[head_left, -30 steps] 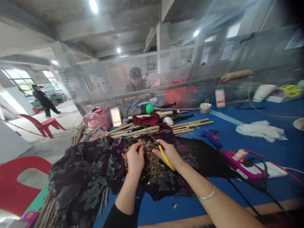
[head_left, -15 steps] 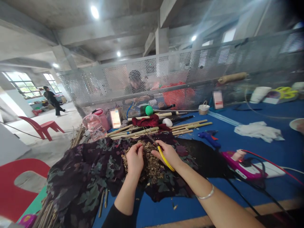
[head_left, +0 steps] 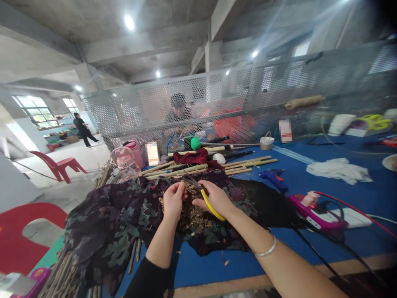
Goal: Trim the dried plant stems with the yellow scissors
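Note:
My left hand [head_left: 172, 201] is closed in a pinch on bits from a heap of dry plant scraps [head_left: 195, 215]. This heap lies on a dark flowered cloth [head_left: 118, 223] spread over the blue table [head_left: 310, 182]. My right hand [head_left: 215, 198] grips yellow-handled scissors [head_left: 207, 201], their blades pointing up and left toward the left hand's fingertips. Both hands rest over the heap, close together.
Bamboo sticks [head_left: 217, 166], a red cloth [head_left: 194, 157], a green ball [head_left: 195, 143] and a pink bottle [head_left: 126, 160] lie behind. A blue glue gun [head_left: 273, 177], a pink device with cables [head_left: 313, 207] and white cloth [head_left: 338, 169] sit right. A person [head_left: 178, 114] sits behind the mesh screen [head_left: 248, 91].
Both hands have lifted a little toward the far side of the heap, and the scissors now point at the left fingertips. The view has shifted slightly.

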Motion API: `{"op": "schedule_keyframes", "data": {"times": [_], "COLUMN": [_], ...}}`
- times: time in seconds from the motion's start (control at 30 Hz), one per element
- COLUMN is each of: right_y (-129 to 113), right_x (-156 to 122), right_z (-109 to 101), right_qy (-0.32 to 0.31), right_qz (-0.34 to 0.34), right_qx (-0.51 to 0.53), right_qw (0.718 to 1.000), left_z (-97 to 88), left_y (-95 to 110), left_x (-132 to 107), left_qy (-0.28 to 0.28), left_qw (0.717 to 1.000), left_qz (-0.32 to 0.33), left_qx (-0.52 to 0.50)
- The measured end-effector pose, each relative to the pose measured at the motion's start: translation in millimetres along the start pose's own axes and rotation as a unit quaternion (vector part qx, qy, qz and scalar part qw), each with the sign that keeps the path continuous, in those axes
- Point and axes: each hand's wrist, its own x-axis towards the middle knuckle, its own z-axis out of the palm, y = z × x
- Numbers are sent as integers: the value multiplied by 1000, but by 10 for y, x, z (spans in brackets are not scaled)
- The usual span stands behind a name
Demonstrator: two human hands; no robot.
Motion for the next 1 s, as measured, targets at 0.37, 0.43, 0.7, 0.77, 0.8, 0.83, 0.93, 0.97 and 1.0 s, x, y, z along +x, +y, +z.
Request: {"op": "schedule_keyframes", "data": {"times": [0.37,0.43,0.7,0.77,0.8,0.83,0.93,0.97,1.0], "right_y": [-89,-85,-90,-88,-85,-82,-81,-85,-92], "right_x": [4,1,-4,1,2,3,-1,-4,-7], "right_z": [-1,15,30,3,-9,-18,-23,-18,-12], "right_qy": [-11,-7,5,0,-3,-8,-17,-18,-19], "right_qz": [-51,-52,-42,-34,-32,-31,-28,-28,-28], "right_qx": [6,4,15,1,-7,-16,-30,-26,-18], "right_qw": [999,999,999,999,999,999,999,999,999], "left_z": [95,100,107,107,108,111,124,127,128], "left_y": [-3,-11,36,55,64,72,87,87,83], "left_x": [-101,-109,-165,-181,-187,-194,-206,-205,-200], "left_qy": [-68,-65,-60,-48,-41,-34,-25,-25,-25], "left_qw": [997,997,997,996,995,994,990,990,991], "left_qz": [-10,-9,42,63,71,77,91,92,90], "left_qx": [-42,-35,14,48,63,76,101,102,100]}}
